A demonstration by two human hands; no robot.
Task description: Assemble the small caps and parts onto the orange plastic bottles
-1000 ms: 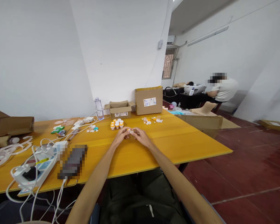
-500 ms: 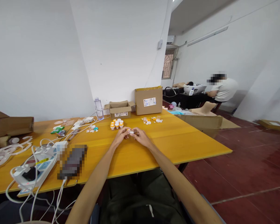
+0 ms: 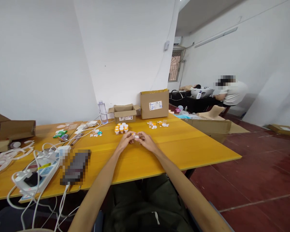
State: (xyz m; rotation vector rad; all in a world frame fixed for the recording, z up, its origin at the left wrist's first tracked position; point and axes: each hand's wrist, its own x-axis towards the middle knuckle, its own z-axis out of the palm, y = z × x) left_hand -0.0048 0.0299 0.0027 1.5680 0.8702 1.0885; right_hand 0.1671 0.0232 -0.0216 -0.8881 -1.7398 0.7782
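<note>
Both hands meet over the yellow counter [image 3: 183, 145]: the left hand [image 3: 126, 140] and right hand [image 3: 146, 141] pinch a small vial [image 3: 136, 136] between their fingertips, just above the surface. Just beyond stands a cluster of orange-capped vials [image 3: 120, 128], then an open box [image 3: 124, 113].
</note>
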